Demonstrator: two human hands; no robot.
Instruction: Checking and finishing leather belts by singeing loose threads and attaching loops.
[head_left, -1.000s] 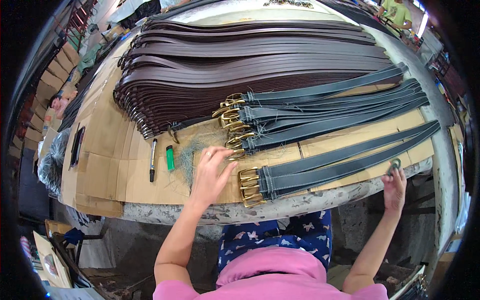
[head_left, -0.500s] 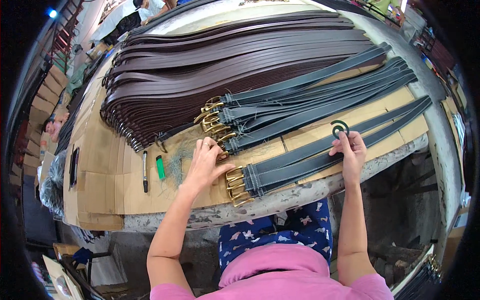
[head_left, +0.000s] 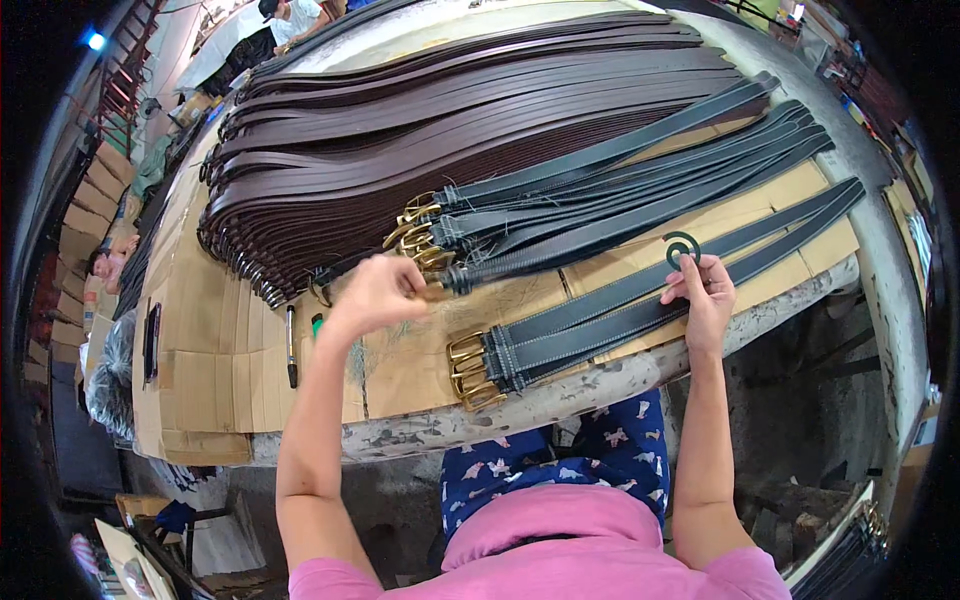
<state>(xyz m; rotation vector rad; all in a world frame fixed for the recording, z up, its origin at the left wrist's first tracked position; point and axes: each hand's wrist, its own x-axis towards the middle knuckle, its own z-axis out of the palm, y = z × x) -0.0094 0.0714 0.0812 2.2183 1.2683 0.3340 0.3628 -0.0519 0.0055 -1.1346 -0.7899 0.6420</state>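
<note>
My left hand [head_left: 372,295] is closed around the brass buckle end [head_left: 432,290] of a dark grey belt at the bottom of the fanned grey stack [head_left: 620,190]. My right hand [head_left: 706,292] pinches the belt's tail, rolled into a small coil [head_left: 682,249], above the two grey belts [head_left: 580,335] lying nearest me. Their brass buckles [head_left: 470,365] rest near the table's front edge. A large fan of dark brown belts [head_left: 450,110] fills the far side.
Cardboard sheets [head_left: 210,380] cover the worktable, whose rough edge [head_left: 560,395] runs in front of me. A dark pen-like tool [head_left: 291,345], a small green object [head_left: 317,325] and a black flat device [head_left: 152,340] lie at left. Other people [head_left: 290,15] are at the far end.
My left hand has moved from the front buckles up to the grey stack's lowest buckle and closed. My right hand has travelled left along the belt, the coiled tail in its fingers.
</note>
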